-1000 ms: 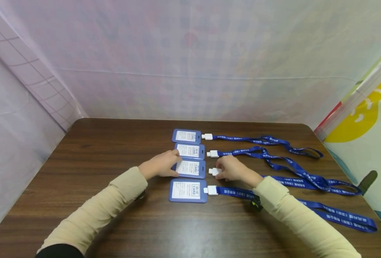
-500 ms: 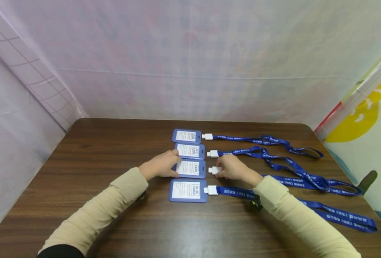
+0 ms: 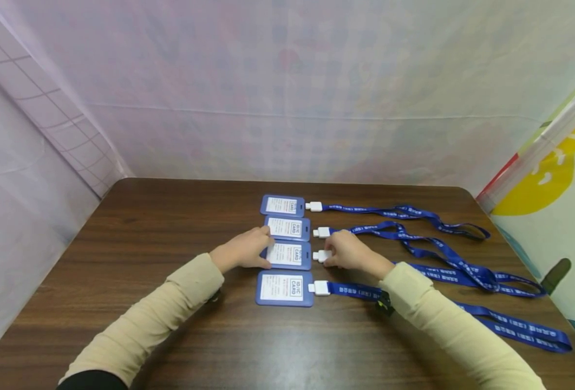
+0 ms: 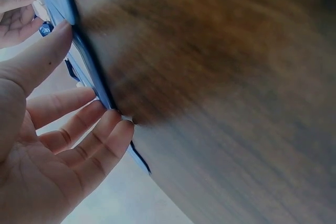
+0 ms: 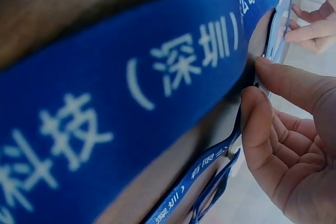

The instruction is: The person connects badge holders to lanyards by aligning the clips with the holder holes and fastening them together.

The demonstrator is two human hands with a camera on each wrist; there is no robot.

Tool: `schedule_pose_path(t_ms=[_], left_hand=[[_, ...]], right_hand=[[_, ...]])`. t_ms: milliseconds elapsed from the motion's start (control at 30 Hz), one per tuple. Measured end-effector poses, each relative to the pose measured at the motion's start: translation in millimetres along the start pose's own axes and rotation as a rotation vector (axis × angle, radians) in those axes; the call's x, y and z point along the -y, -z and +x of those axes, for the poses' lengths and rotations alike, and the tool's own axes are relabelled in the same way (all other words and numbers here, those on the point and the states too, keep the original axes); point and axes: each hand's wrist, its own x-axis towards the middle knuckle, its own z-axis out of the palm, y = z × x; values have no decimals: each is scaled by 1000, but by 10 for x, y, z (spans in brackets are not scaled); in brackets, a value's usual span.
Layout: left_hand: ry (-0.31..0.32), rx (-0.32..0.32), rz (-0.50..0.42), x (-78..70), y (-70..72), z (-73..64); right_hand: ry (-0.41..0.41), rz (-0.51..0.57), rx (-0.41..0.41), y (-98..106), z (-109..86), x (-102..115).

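Four-in-a-column is avoided here: several blue ID card holders lie in a column at mid-table. My left hand holds the third card holder from the back at its left end, thumb at the near corner and fingers along the far side. In the left wrist view the thumb and fingertips line the blue edge. My right hand pinches the white clip of a blue lanyard between thumb and index finger. A small gap separates that clip from the holder's slotted end. In the right wrist view a blue strap fills the foreground.
Two more card holders lie behind, the rear one and its neighbour. A front card holder has a white clip against its slot. Blue lanyards spread rightward across the brown table.
My right hand has shifted slightly left and away from me with the white clip, closer to the third card holder's slot. The left hand stays in place.
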Motion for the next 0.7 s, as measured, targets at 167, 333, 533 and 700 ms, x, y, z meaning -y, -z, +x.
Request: schedule_pose_path(t_ms=[167,333,533,700], left_hand=[[-6,-2,4,14,-18,4],[-15,-11,5,21,-29,11],[-24,-16,7,14,-16,12],[-29,-18,11,9,-12,23]], right_hand=[[-9,4,11,-4,24,16],[-15,18,16,-7,34,35],[6,15,-1,-17,55,31],[9,20,-4,-15,65,34]])
